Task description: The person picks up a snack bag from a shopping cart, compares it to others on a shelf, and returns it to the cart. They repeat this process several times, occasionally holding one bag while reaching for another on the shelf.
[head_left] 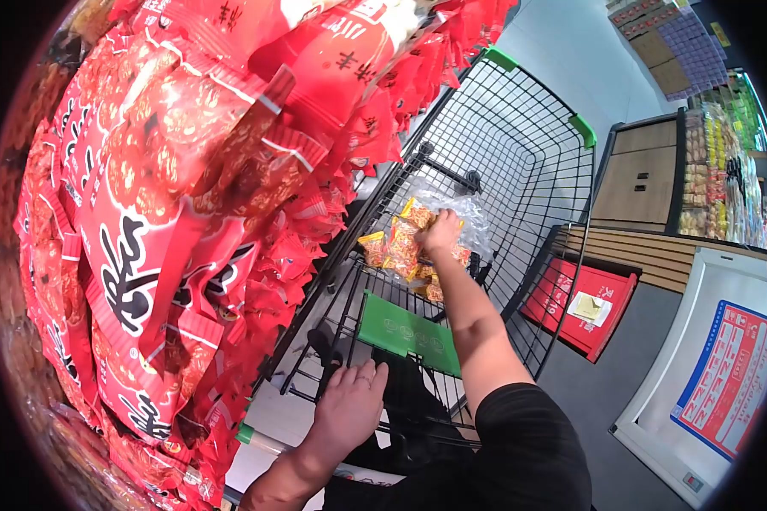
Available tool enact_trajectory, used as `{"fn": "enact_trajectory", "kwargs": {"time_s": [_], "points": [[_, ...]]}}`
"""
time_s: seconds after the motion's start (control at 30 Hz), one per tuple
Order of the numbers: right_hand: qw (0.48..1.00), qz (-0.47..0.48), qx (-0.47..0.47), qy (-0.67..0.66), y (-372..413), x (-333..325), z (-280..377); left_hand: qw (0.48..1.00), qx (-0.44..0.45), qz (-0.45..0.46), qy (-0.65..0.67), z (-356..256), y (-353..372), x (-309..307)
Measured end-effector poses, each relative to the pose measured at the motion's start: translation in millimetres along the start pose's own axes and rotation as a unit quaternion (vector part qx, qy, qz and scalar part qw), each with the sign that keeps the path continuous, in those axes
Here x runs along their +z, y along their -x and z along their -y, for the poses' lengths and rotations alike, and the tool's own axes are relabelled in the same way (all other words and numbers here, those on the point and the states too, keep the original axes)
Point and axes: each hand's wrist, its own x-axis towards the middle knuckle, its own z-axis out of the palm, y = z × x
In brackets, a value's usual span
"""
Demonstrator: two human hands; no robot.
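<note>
My right hand (441, 233) reaches down into a black wire shopping cart (528, 170). Its fingers are closed on one of several small orange-and-yellow snack packets (402, 247), though the fingertips are partly hidden. Beside the packets lies a crumpled clear plastic bag (473, 217). Nearer to me, my left hand (349, 410) hovers or rests by the cart's rear, above the handle (268, 443), back of the hand up. Its fingers are loosely extended with nothing visible in them. A green plastic panel (405, 332) on the cart lies between the two hands.
A tall pile of red snack bags (158, 230) fills the left side, close to the cart. On the right stand a red box (575, 307), a white-framed sign board (716, 375), a wooden cabinet (643, 175) and shelves of packaged goods (716, 175). Stacked cartons (673, 51) stand farther back.
</note>
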Motion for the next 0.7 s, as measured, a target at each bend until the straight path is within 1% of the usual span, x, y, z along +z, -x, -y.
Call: {"fn": "enact_trajectory", "kwargs": {"time_s": [0.03,0.07,0.13,0.17,0.23,0.27,0.3,0.37,0.4,0.43,0.47,0.5,0.53,0.57,0.6,0.63,0.67,0.7], "points": [[0.997,0.052,0.027,0.049,-4,-1,-7,1.000,-0.003,0.001,0.000,0,1,0],[0.997,0.054,0.026,0.049,-7,-3,-13,1.000,-0.002,0.003,-0.002,0,1,1],[0.985,0.117,-0.008,0.129,-14,0,-29,1.000,-0.002,0.003,-0.002,0,0,-1],[0.985,0.116,-0.010,0.130,-16,1,-37,1.000,-0.002,0.010,-0.003,-1,0,-2],[0.969,0.094,-0.102,0.205,-15,2,-50,1.000,-0.005,0.016,-0.004,-1,0,-3],[0.971,0.074,-0.133,0.184,-13,-1,-58,1.000,-0.008,0.019,0.003,-1,0,-2],[0.971,0.074,-0.134,0.183,-13,-10,-59,1.000,-0.011,0.023,0.010,-1,1,-2],[0.974,0.139,-0.133,0.119,-13,-32,-55,0.999,-0.015,0.029,0.006,-2,1,-2],[0.986,0.082,-0.137,0.051,-15,-33,-53,0.999,-0.018,0.036,0.003,-2,0,-2],[0.986,0.081,-0.139,0.051,-20,-34,-48,0.999,-0.019,0.034,0.002,-2,0,-2],[0.992,0.088,-0.081,-0.041,-29,-34,-42,0.999,-0.017,0.032,-0.001,-2,1,-1],[0.987,0.094,-0.022,-0.132,-37,-36,-33,0.999,-0.015,0.030,-0.004,-2,1,1],[0.967,0.132,-0.039,-0.214,-56,-11,-41,0.999,-0.017,0.030,-0.003,-3,0,2],[0.967,0.134,-0.040,-0.214,-66,-3,-34,0.999,-0.018,0.028,-0.003,-3,0,3],[0.971,0.204,-0.068,-0.108,-74,5,-22,0.999,-0.021,0.027,-0.003,-3,0,3],[0.958,0.270,-0.095,0.001,-75,12,-10,0.999,-0.024,0.026,-0.003,-4,0,2],[0.954,0.263,-0.134,0.050,-71,17,-3,0.999,-0.028,0.036,-0.003,-5,-1,0],[0.954,0.264,-0.137,0.049,-65,19,4,0.998,-0.031,0.046,-0.003,-6,-2,-1]]}}
